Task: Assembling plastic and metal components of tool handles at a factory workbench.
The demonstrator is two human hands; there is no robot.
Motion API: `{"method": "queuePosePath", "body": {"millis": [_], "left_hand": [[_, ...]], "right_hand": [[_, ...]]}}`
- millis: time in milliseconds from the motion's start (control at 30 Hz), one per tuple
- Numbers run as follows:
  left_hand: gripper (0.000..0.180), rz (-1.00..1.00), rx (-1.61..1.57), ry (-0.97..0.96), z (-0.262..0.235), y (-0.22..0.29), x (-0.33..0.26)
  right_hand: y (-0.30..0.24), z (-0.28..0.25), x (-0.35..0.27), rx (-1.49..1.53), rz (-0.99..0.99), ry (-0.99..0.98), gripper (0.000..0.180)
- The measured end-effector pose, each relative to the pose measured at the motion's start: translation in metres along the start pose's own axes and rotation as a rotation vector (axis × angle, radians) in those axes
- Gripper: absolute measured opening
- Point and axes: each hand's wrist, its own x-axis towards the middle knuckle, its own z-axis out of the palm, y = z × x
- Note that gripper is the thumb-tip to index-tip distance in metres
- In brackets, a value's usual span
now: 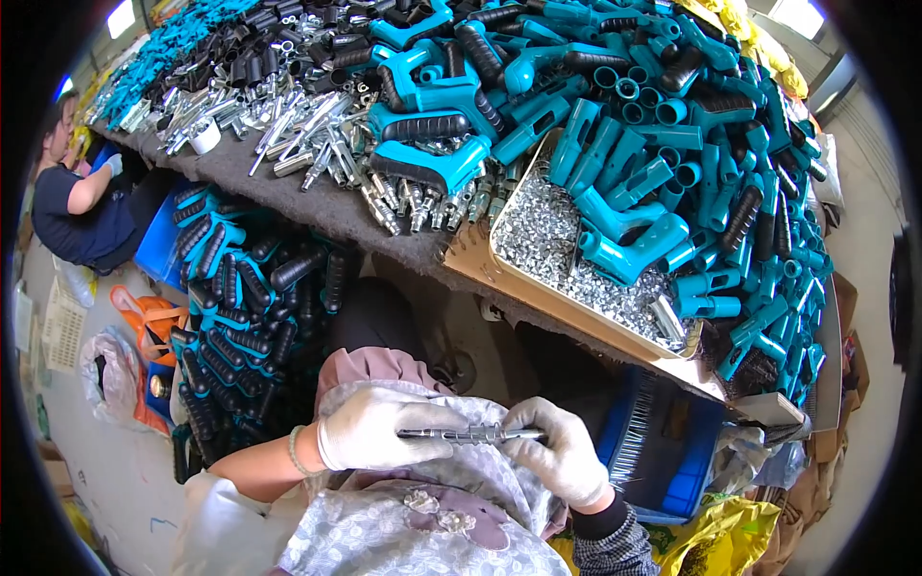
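Both my hands wear white gloves and hold one thin metal rod (pixel 471 435) level in front of my lap. My left hand (pixel 370 429) grips its left end, my right hand (pixel 557 449) its right end. Above them the grey felt-covered table (pixel 317 206) carries heaps of teal plastic pistol-shaped handles (pixel 624 144) with black grips, and several loose metal rods and fittings (pixel 317 134). A shallow tray (pixel 523 274) of small silvery screws sits at the table's near edge, with teal handles lying in it.
A blue crate (pixel 663 442) with thin metal pieces stands under the table at the right. A blue bin (pixel 240 307) of assembled teal-and-black handles is at my left. Another person (pixel 77 192) sits at far left. Bags lie on the floor.
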Motion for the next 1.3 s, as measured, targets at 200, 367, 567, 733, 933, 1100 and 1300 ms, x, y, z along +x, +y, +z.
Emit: {"method": "queuePosePath", "body": {"millis": [200,367,567,733,933,1100,1300], "left_hand": [[0.031,0.079,-0.096,0.042,0.008,-0.007,0.002],[0.033,-0.015,-0.058,0.012,0.009,-0.001,0.000],[0.032,0.004,-0.140,0.035,0.010,0.001,0.002],[0.031,0.052,0.000,0.073,0.004,0.003,0.000],[0.030,0.136,0.117,0.112,0.004,0.006,0.001],[0.028,0.045,0.090,0.112,0.008,0.001,0.002],[0.026,0.046,0.051,0.088,0.007,0.005,0.009]], "right_hand": [[0.003,0.018,-0.002,-0.255,-0.214,0.099,0.028],[0.009,0.007,0.004,-0.305,-0.184,0.023,0.030],[0.015,0.007,0.001,-0.262,-0.274,0.005,0.031],[0.016,-0.005,-0.005,-0.267,-0.325,0.088,0.017],[0.015,-0.003,-0.007,-0.235,-0.283,0.108,0.023],[0.015,0.005,-0.009,-0.229,-0.247,0.133,0.019],[0.023,0.013,-0.008,-0.305,-0.371,0.239,0.021]]}}
